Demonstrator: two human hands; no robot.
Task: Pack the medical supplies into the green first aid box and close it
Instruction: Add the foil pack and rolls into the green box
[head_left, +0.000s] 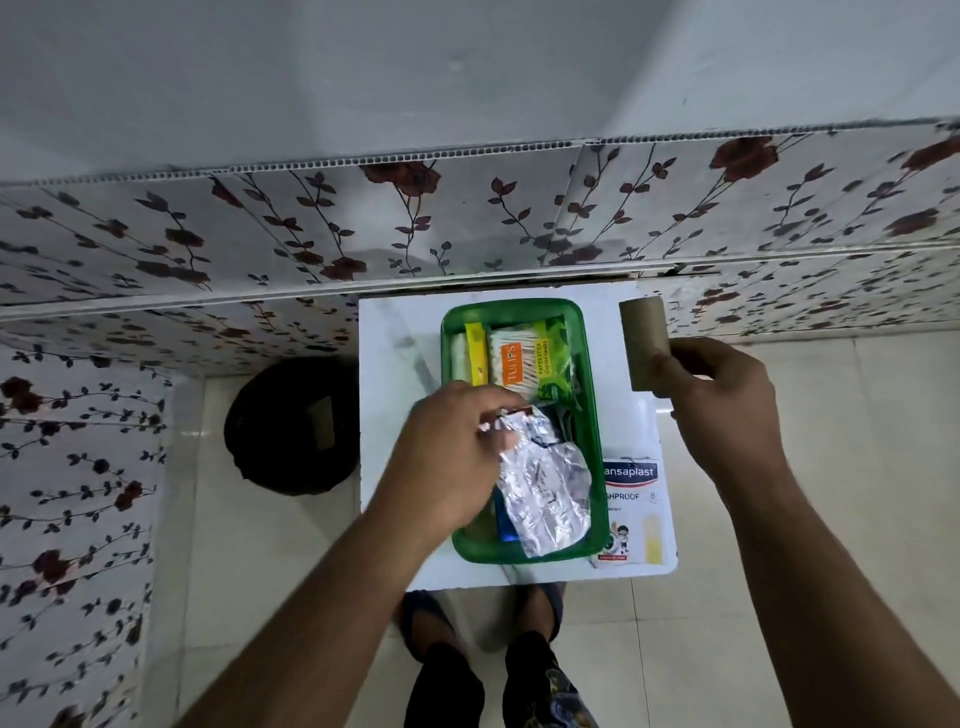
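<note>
Our left fingers (501, 434) pinch a crumpled silver foil packet (545, 493) lying in the open green plastic box (592, 415), beside a cotton swab pack (519, 358); our right fingers (670, 374) grip a brown cardboard tube (644, 340) above the white table (395, 415).

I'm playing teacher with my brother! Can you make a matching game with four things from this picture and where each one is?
Things:
1. brown roll
2. silver foil packet
3. cotton swab pack
4. plaster pack

Places:
A. far end of the green box
B. on the white table, right of the box
C. in the right hand, held above the table
D. in the left hand, over the near end of the box

Pairs: 1-C, 2-D, 3-A, 4-B
</note>
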